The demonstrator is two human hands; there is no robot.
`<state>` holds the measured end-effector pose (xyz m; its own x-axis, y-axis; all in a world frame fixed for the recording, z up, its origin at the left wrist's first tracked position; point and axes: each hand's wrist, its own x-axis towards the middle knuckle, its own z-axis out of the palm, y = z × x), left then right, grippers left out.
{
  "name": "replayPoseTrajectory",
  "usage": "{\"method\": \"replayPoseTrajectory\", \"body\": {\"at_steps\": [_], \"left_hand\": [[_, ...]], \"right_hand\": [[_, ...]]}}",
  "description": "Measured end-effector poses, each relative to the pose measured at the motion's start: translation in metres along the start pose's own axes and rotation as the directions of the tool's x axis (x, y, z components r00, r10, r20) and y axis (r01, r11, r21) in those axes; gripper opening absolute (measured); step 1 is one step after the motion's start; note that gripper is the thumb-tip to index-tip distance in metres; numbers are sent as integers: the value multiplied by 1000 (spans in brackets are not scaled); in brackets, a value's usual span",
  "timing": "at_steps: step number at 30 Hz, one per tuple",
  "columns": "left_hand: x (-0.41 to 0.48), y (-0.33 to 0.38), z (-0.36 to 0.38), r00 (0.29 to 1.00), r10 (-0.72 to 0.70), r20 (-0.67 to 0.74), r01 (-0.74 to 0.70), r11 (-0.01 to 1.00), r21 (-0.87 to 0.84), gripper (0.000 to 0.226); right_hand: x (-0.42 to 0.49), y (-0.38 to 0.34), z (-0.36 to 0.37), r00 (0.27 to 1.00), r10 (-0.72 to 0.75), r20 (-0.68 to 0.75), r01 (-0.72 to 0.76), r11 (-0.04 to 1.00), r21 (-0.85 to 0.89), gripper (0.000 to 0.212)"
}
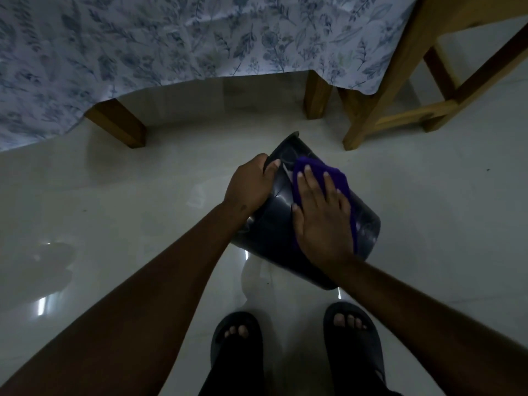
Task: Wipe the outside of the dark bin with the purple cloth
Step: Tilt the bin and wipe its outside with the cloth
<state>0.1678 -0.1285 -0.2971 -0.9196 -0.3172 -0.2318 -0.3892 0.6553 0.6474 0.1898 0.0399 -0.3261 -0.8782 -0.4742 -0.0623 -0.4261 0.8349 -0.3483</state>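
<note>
The dark bin (271,232) is tipped over above the pale floor, its rim pointing away from me toward the table. My left hand (248,185) grips the bin's rim at its left side. My right hand (320,215) lies flat on the bin's upper side, fingers spread, pressing the purple cloth (337,178) against the plastic. The cloth shows past my fingertips and along the right edge of my hand. Most of the cloth is hidden under my palm.
A table with a blue floral cloth (143,47) and wooden legs (120,124) stands just beyond the bin. A wooden chair or stool frame (400,81) is at the right. My feet in dark slides (237,347) stand close below the bin on glossy floor tiles.
</note>
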Motion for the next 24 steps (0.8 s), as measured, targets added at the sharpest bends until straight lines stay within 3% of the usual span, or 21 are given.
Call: {"method": "replayPoseTrajectory", "body": {"at_steps": [3, 6, 8, 11, 15, 17, 19, 21, 24], "left_hand": [[-7, 2, -1, 1000, -11, -13, 10, 996, -85, 28], [-17, -1, -4, 999, -10, -40, 6, 995, -104, 28], [-24, -9, -4, 998, -14, -55, 10, 997, -75, 30], [-30, -24, -3, 999, -11, -52, 8, 999, -48, 28], [-36, -27, -2, 998, -20, -65, 14, 996, -92, 34], [-39, -23, -2, 995, 5, -97, -14, 996, -92, 38], [-43, -21, -3, 993, 15, -113, -25, 996, -90, 36], [-46, -17, -6, 992, 24, -126, -34, 996, -77, 36], [-48, -16, -12, 991, 17, -133, -21, 1000, -24, 40]], "right_hand": [[39, 18, -8, 997, 75, 22, -77, 993, 93, 56], [64, 39, -17, 959, 224, 172, -268, 914, 305, 50], [53, 36, -19, 943, 259, 208, -311, 908, 280, 51], [1, 7, -6, 988, 134, 79, -136, 991, 17, 59], [2, 1, -4, 999, 46, 7, -46, 999, -17, 58], [36, 15, -5, 987, 150, 51, -153, 985, 78, 55], [66, 32, -10, 946, 250, 204, -299, 918, 259, 56], [75, 44, -13, 889, 320, 327, -424, 845, 326, 51], [56, 45, -20, 882, 341, 325, -446, 827, 343, 39]]}}
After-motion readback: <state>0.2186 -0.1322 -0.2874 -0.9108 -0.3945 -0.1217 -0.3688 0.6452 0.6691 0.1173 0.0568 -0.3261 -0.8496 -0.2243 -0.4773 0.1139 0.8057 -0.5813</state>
